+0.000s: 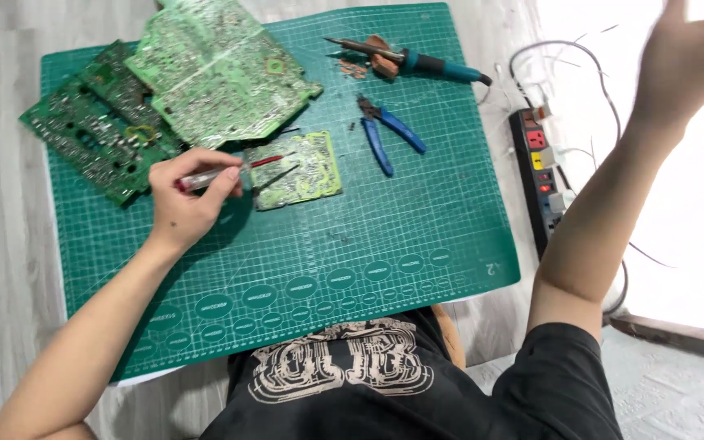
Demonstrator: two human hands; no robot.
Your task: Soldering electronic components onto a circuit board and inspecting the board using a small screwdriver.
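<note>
Left hand point(185, 200) pinches a screwdriver point(222, 173), tip on the small circuit board point(299, 169) at frame centre for probing; right hand point(686, 61) lifted upper right, fingers spread, empty

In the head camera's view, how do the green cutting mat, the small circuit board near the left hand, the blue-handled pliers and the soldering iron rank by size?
1. Green cutting mat, by far the largest.
2. Soldering iron, longest of the rest, though it lies farther from the camera.
3. Small circuit board and blue-handled pliers: too alike to rank; the board is wider, the pliers thinner.
</note>
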